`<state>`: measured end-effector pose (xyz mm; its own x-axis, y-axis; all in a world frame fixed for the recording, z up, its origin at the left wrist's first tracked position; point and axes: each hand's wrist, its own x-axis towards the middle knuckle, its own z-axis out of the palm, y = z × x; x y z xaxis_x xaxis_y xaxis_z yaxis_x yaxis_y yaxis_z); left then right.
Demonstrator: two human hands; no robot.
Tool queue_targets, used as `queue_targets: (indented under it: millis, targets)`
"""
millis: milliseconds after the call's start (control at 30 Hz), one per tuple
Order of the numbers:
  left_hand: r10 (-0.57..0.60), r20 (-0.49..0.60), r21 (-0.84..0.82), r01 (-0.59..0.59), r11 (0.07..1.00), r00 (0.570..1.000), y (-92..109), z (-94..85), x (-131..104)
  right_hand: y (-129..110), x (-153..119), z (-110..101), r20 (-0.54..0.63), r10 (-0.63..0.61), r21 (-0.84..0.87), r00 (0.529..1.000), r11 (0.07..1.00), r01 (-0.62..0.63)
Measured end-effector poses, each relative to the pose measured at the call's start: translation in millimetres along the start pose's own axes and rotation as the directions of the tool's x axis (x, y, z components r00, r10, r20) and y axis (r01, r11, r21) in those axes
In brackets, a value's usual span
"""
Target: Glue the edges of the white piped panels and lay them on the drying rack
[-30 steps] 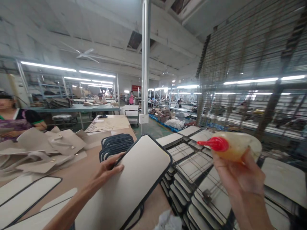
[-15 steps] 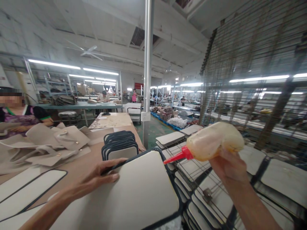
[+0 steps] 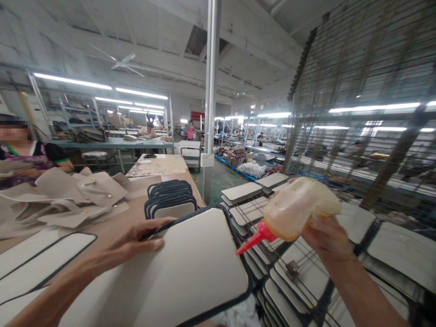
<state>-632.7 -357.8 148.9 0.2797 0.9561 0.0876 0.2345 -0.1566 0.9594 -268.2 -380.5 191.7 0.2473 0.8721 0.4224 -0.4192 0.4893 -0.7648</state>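
A large pale panel with a dark rim (image 3: 184, 259) lies tilted in front of me. My left hand (image 3: 145, 240) grips its upper left edge, thumb on the pale face and fingers at the dark border. In my right hand (image 3: 327, 234) is a squeeze bottle (image 3: 296, 209) of yellowish, cloudy stuff, held tipped down to the left. Its red nozzle (image 3: 255, 238) has its tip at the panel's right edge, by the dark rim. A thin yellowish line shows along that edge.
Dark-rimmed panels stand stacked (image 3: 172, 200) behind the held one. Beige bag pieces (image 3: 81, 195) heap on the left of the table (image 3: 136, 215), a person (image 3: 34, 156) beyond. At right, a wire rack (image 3: 289, 265) holds more panels; a metal post (image 3: 209, 104) rises ahead.
The bottle's nozzle has moved down along the panel's right edge, and the bottle is tipped more steeply. My left hand still holds the panel, slightly shifted in view.
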Motion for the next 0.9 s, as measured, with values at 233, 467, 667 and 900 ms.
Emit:
queue_targets:
  millis: [233, 467, 667, 900]
  targets:
    - [0.025, -0.189, -0.002, -0.026, 1.0, 0.982, -25, 14.4, 24, 22, -35, 1, -0.305, -0.139, 0.068, 0.942, 0.984, 0.167]
    - [-0.07, -0.233, -0.259, 0.008, 0.966, 0.97, -38, 70.3, 42, 87, -41, 1, -0.358, -0.276, -0.035, 0.892, 0.959, 0.283]
    - [0.051, 0.082, -0.468, -0.007, 0.884, 0.995, -29, 76.0, 39, 91, -16, -15, -0.363, -0.303, -0.041, 0.881, 0.95, 0.31]
    - [-0.005, 0.158, -0.535, 0.09, 0.84, 0.987, -36, 62.3, 46, 112, -65, -18, -0.267, -0.114, -0.055, 0.957, 0.993, 0.103]
